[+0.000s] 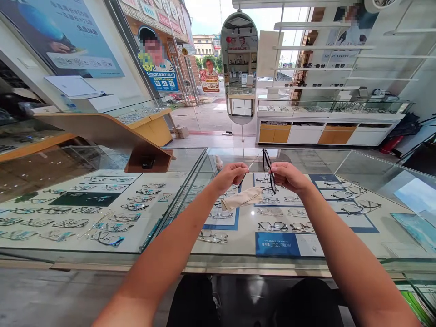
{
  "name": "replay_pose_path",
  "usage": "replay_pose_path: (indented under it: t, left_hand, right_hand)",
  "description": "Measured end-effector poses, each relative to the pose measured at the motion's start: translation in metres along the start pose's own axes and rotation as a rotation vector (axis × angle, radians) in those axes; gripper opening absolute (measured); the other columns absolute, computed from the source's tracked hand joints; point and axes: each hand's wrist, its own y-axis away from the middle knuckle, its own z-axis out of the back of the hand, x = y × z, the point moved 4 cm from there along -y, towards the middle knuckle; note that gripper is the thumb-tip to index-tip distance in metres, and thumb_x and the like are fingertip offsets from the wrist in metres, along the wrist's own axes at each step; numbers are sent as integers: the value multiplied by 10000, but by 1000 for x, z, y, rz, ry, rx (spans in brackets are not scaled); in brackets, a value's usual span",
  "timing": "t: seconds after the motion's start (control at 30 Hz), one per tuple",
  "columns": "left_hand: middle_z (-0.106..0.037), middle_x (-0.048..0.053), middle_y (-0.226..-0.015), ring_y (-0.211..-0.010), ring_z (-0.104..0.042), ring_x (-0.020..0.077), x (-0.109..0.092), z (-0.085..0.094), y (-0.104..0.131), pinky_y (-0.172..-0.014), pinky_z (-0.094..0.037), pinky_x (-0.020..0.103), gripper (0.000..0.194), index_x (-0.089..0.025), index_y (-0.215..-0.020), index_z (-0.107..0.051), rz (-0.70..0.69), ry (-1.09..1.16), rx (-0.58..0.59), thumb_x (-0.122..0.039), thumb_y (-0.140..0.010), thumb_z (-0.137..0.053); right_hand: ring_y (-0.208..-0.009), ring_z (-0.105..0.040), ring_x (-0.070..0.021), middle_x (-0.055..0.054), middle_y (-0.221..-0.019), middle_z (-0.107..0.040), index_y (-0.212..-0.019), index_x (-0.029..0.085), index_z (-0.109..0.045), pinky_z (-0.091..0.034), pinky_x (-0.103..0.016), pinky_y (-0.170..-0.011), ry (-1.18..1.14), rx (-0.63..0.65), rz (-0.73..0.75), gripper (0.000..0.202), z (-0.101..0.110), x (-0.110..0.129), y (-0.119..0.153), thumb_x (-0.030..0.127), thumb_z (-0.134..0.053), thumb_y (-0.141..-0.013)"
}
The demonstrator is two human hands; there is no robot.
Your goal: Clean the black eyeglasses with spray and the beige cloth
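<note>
A pair of dark-framed eyeglasses (268,165) is held up above the glass counter, its front turned nearly edge-on to me. My right hand (289,176) pinches the rim side of the frame. My left hand (232,176) has its fingers closed at the end of one thin temple arm, which stretches across between the hands. Just below my hands, a crumpled beige cleaning cloth (242,198) rests on the glass top. Under the glass, rows of eyeglasses (272,226) lie on white and blue display boards.
The glass display case (238,262) spans the front, with more spectacles (73,223) inside at left. A brown stand (150,156) is on the left counter. Beyond stand an oval mirror (240,68), a low cabinet (308,131) and wall shelves (323,47). A blue leaflet (413,229) lies at right.
</note>
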Motion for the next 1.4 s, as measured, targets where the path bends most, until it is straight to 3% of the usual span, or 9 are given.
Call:
replay_pose_path:
  t: [0.13, 0.27, 0.37, 0.47, 0.6, 0.7, 0.87, 1.07, 1.4]
  left_hand:
    - [-240, -86, -589, -511, -206, 100, -6, 4, 4, -499, -202, 256, 368, -206, -690, -541, 57, 190, 140, -381, -721, -863]
    - [-229, -80, -572, -503, -161, 96, -9, 7, 5, -478, -223, 245, 397, -208, -634, -473, 85, 330, 215, -327, -725, -840]
    - [-219, -94, -564, -514, -112, 104, -4, 7, 2, -468, -235, 237, 334, -182, -702, -578, 90, 468, 184, -332, -801, -859]
    - [-212, -112, -555, -524, -61, 113, 5, 3, -1, -456, -225, 232, 280, -155, -855, -693, 92, 595, 102, -366, -890, -873]
    - [-285, -100, -597, -524, -115, 106, 17, -11, 0, -453, -166, 217, 349, -135, -1026, -762, 130, 463, 113, -387, -882, -956]
    - [-278, -98, -633, -529, -152, 100, 18, -23, 4, -463, -140, 211, 492, -144, -1125, -778, 102, 329, 169, -515, -881, -990]
    - [-264, -102, -650, -525, -181, 87, 20, -34, 5, -474, -170, 200, 543, -173, -999, -729, 93, 279, 178, -594, -829, -1028]
    - [-317, -101, -642, -515, -197, 79, 23, -33, 2, -469, -187, 183, 562, -187, -975, -679, 65, 307, 134, -573, -801, -1048]
    - [-578, -34, -758, -497, -294, 43, 18, -21, -1, -454, -256, 150, 525, -164, -983, -692, 58, 405, 37, -483, -789, -1061]
  right_hand:
    - [-500, -160, -68, 117, -520, -241, -743, 187, -648, -185, -250, -522, 3, 94, -39, 476, 12, 1, 6, 559, -944, -759]
    - [-488, -186, -74, 113, -493, -244, -691, 200, -589, -216, -253, -513, 15, 177, -99, 488, 10, -3, 8, 540, -936, -726]
    - [-497, -139, -71, 132, -513, -181, -744, 199, -600, -228, -251, -520, -43, 171, -100, 451, 3, -4, 6, 523, -914, -733]
    - [-510, -115, -78, 134, -550, -150, -812, 206, -594, -195, -253, -518, -115, 70, -5, 459, -1, 0, 3, 536, -910, -767]
    - [-520, -105, -83, 128, -582, -174, -918, 192, -651, -127, -266, -517, -126, 27, 49, 474, -6, 2, 0, 562, -926, -805]
    - [-528, -117, -84, 124, -582, -205, -962, 175, -691, -121, -271, -530, -91, 35, 57, 490, -10, 1, -2, 576, -935, -821]
    - [-529, -149, -77, 119, -570, -236, -910, 173, -685, -130, -268, -541, -83, 52, 38, 488, -20, -5, -5, 578, -949, -834]
    - [-527, -137, -75, 121, -572, -230, -903, 185, -679, -126, -265, -526, -132, 22, 42, 479, -25, -11, -9, 557, -970, -820]
    - [-531, -110, -84, 124, -583, -205, -1012, 203, -709, -119, -265, -515, -210, -81, 103, 547, -16, -10, -11, 586, -1005, -759]
